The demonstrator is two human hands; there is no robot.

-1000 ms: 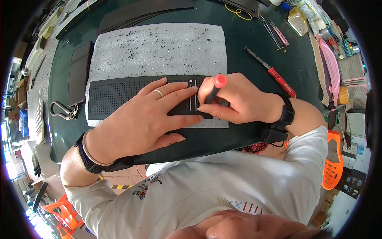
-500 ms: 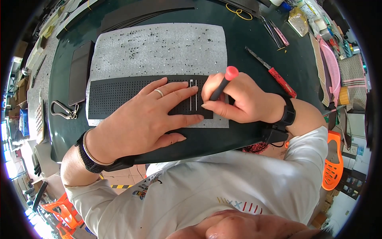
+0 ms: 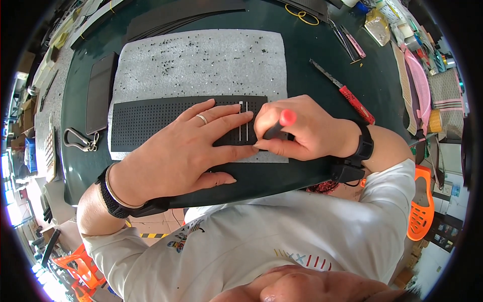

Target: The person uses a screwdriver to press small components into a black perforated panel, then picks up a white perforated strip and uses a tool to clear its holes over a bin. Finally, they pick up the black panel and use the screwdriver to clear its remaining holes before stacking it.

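A black perforated sheet (image 3: 151, 118) lies across the near part of a pale foam mat (image 3: 201, 65) strewn with tiny black bits. My left hand (image 3: 183, 143) rests flat on the sheet with its fingers spread. Two thin pale slots or strips (image 3: 241, 128) run beside its fingertips. At the sheet's right end, my right hand (image 3: 307, 128) grips a screwdriver-like tool (image 3: 282, 122) with a black handle and a red cap. Its tip is hidden by my fingers, close to my left index finger and thumb side.
A dark phone (image 3: 102, 93) and a strap with a metal clasp (image 3: 83, 140) lie left. Right of the mat is a red-handled blade (image 3: 352, 100); tweezers (image 3: 343, 40) lie beyond it. Black sheets (image 3: 181, 20) are stacked at the far side of the dark green table (image 3: 307, 45).
My right hand has moved slightly toward me, and the tool's red cap has dropped nearer and a little left. The perforated sheet has shifted very slightly left. My left hand stays almost in place.
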